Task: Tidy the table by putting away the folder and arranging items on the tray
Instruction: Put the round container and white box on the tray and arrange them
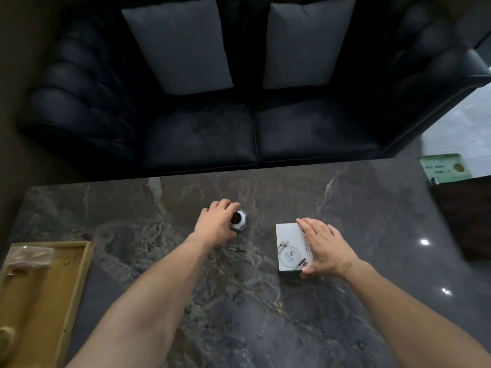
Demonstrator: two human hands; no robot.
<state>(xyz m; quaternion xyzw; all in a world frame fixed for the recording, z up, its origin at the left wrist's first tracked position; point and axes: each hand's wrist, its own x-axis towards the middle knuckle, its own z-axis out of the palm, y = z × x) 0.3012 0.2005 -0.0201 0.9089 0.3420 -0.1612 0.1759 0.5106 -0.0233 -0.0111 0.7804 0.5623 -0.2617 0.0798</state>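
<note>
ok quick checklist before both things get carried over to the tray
1. Left hand grips the ashtray: ok.
2. Right hand grips the white box, fingers over its right edge, thumb at the near corner: ok.
3. Tray within reach at the table's left: ok.
4. Bare tray floor for both items: ok; packets fill only the far end.
5. Ashtray empty: cannot tell.

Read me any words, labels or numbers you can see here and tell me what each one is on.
None can be read.
White box under the right hand: small print beside a round emblem, too blurred.
Green card at the table's far right: dark lettering, too blurred.
</note>
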